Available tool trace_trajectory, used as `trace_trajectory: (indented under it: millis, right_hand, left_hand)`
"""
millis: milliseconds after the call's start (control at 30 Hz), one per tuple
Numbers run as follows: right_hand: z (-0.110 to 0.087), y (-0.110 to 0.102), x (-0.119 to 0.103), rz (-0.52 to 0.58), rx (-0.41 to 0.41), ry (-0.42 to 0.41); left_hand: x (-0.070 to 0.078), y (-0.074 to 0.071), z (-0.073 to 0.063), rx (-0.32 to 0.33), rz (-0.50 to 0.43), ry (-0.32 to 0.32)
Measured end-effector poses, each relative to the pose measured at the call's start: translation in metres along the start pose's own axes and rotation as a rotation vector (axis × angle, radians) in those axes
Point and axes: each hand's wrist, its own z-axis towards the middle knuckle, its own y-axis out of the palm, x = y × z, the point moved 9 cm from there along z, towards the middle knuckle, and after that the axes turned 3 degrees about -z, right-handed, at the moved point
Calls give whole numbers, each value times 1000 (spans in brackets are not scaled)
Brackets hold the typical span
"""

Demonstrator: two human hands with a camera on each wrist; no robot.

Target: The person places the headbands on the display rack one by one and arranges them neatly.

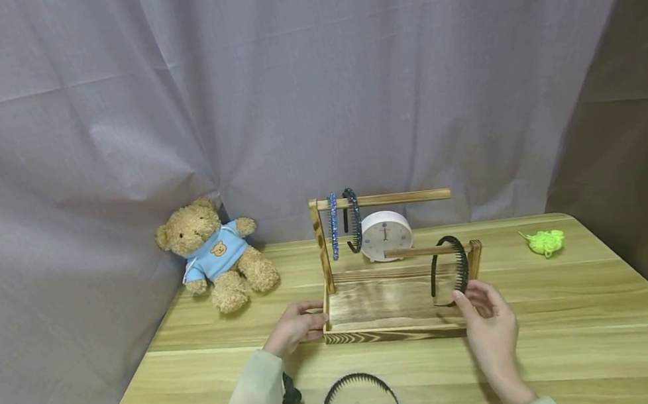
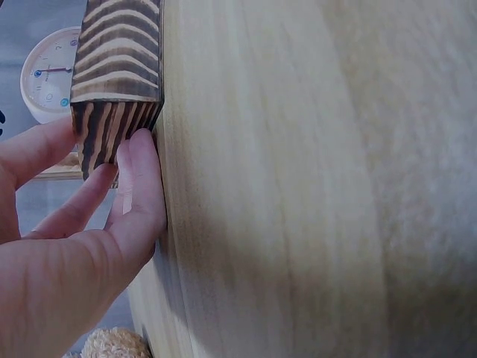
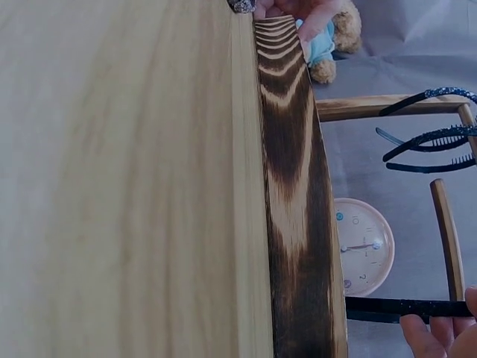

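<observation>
A wooden rack (image 1: 396, 334) with a shallow tray base and two bars stands in the middle of the table. My right hand (image 1: 490, 329) pinches the lower end of a black toothed headband (image 1: 461, 261), which loops over the lower bar near its right post. At the rack's left end my left hand (image 1: 293, 329) rests its fingertips against the striped end wall (image 2: 112, 130). Toward the left of the upper bar hang a glittery blue headband (image 1: 334, 227) and a dark sparkly headband (image 1: 355, 218). Another dark toothed headband (image 1: 356, 377) lies at the table's front, partly cut off.
Behind the rack stands a round white clock (image 1: 389, 221). A teddy bear (image 1: 210, 255) in a blue top sits at the back left. Bright yellow-green yarn (image 1: 547, 242) lies at the back right. Grey curtain (image 1: 300, 98) hangs behind the table (image 1: 585, 332).
</observation>
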Motion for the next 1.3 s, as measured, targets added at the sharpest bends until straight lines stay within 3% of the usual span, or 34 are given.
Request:
trace_trajectory:
  millis: [200,500,867,1300]
  right_hand:
    - [1,-1,3,-21,-10,32]
    - [4,-1,4,-27,-9,14]
    - [5,4,12,-41,-61,99]
    - [4,5,23,31,-107,153]
  left_hand:
    - [-2,-2,1,-4,7,-7]
    - [-2,-2,2,8,12,-14]
    - [-2,-2,1,14,20,-17]
    - [-2,-2,2,16,10,-15]
